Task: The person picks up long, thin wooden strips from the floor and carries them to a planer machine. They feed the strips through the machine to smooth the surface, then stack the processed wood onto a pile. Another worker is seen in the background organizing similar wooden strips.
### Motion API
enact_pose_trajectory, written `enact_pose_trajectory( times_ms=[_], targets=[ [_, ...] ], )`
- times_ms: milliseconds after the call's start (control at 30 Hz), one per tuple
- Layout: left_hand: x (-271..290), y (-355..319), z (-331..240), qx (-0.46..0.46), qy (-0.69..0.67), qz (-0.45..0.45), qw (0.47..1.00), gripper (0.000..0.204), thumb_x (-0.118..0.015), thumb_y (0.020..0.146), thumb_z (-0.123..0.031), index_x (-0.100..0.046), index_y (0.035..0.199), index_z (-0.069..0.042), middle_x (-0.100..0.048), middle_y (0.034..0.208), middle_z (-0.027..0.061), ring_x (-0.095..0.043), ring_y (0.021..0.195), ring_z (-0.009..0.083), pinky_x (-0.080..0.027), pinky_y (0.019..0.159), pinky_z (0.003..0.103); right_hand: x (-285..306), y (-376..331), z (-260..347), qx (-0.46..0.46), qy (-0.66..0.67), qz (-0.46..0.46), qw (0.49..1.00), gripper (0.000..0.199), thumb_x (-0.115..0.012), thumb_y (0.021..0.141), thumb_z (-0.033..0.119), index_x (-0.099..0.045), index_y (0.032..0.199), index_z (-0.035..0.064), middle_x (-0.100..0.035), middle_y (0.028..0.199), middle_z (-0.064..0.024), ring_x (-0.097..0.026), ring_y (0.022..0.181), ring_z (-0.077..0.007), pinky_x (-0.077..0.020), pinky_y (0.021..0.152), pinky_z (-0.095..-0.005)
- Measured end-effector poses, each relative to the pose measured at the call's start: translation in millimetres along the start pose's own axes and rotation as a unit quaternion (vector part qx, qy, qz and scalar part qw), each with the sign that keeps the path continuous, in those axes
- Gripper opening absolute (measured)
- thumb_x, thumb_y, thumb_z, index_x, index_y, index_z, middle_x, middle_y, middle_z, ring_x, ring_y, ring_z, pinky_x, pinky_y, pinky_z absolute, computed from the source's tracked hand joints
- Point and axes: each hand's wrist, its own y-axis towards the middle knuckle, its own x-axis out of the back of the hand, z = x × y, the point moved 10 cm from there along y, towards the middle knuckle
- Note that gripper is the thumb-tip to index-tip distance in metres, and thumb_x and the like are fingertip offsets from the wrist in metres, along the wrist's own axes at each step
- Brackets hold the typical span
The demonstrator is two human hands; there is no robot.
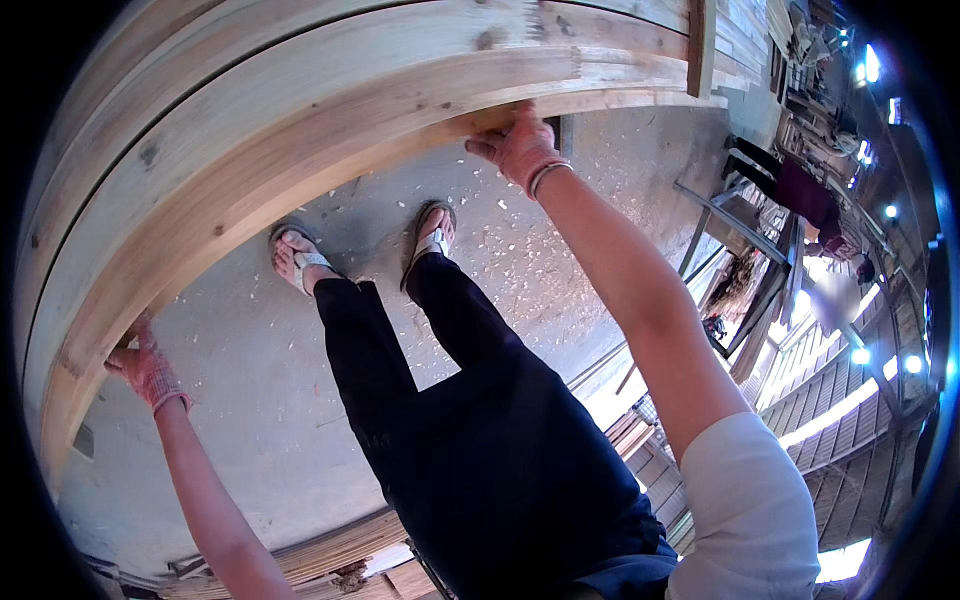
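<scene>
A long pale wooden plank (pixel 300 130) lies at the near edge of a stack of boards and arches across the top of the head view. My left hand (pixel 145 368) in a red glove grips the plank's edge at the far left. My right hand (pixel 520 145), in a similar glove with a bracelet at the wrist, grips the same edge nearer the middle. Both arms are stretched out to the plank. Below it I see my dark trousers and my feet in pale sandals (pixel 305 258) on the floor.
The concrete floor (pixel 250 390) is strewn with wood chips. A metal frame table (pixel 740 225) stands at the right, and a person in a dark red top (pixel 805 195) works beyond it. More stacked boards (pixel 330 555) lie at the bottom.
</scene>
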Motion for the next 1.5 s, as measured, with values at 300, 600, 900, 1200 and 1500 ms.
enact_pose_trajectory(
  times_ms=[300, 600, 900, 1200, 1500],
  targets=[
    [12, -11, -14, 0.032, 0.018, 0.026, 0.999, 0.081, -0.067, 0.076, -0.050, -0.034, 0.128, 0.004, -0.038, 0.123, 0.0167, -0.040, 0.114, 0.0277, -0.036, 0.095, 0.041, -10, -7, 11, -0.054, -0.131, 0.052, 0.988, 0.045, -0.041, 0.092, 0.049, -0.049, 0.089, 0.0057, -0.057, 0.073, -0.0085, -0.060, 0.056, -0.0220, -0.0553, 0.050, -0.0396],
    [11, -5, 13, 0.011, -0.029, 0.042, 0.999, 0.072, -0.065, 0.078, -0.050, -0.042, 0.121, 0.003, -0.046, 0.112, 0.0152, -0.040, 0.111, 0.0270, -0.032, 0.097, 0.040, -23, -17, -7, -0.056, -0.069, 0.076, 0.993, 0.036, -0.049, 0.091, 0.043, -0.049, 0.088, 0.0069, -0.054, 0.070, -0.0070, -0.056, 0.057, -0.0232, -0.0545, 0.055, -0.0423],
    [6, -6, 2, -0.004, -0.006, 0.027, 1.000, 0.068, -0.062, 0.080, -0.050, -0.043, 0.118, 0.003, -0.047, 0.111, 0.0148, -0.038, 0.111, 0.0275, -0.029, 0.097, 0.041, 54, 29, 69, 0.097, -0.012, -0.104, 0.990, 0.037, -0.050, 0.090, 0.041, -0.054, 0.089, 0.0041, -0.058, 0.070, -0.0102, -0.060, 0.059, -0.0250, -0.0567, 0.057, -0.0395],
    [-7, 13, 40, -0.026, 0.022, 0.151, 0.988, 0.063, -0.064, 0.082, -0.038, -0.042, 0.124, 0.005, -0.044, 0.121, 0.0188, -0.041, 0.113, 0.0296, -0.031, 0.099, 0.042, 56, 22, 78, 0.034, -0.199, -0.027, 0.979, 0.032, -0.050, 0.089, 0.036, -0.054, 0.088, 0.0043, -0.059, 0.069, -0.0092, -0.058, 0.056, -0.0201, -0.0531, 0.052, -0.0344],
    [55, -71, -6, 0.167, -0.144, 0.322, 0.921, 0.077, -0.060, 0.087, -0.030, -0.016, 0.142, 0.001, -0.017, 0.149, 0.0173, -0.018, 0.137, 0.0266, -0.017, 0.112, 0.038, 211, -223, -44, -0.045, -0.488, 0.078, 0.868, 0.031, -0.056, 0.086, 0.035, -0.059, 0.084, 0.0050, -0.057, 0.073, -0.0025, -0.053, 0.068, -0.0121, -0.0448, 0.065, -0.0279]
  ],
)
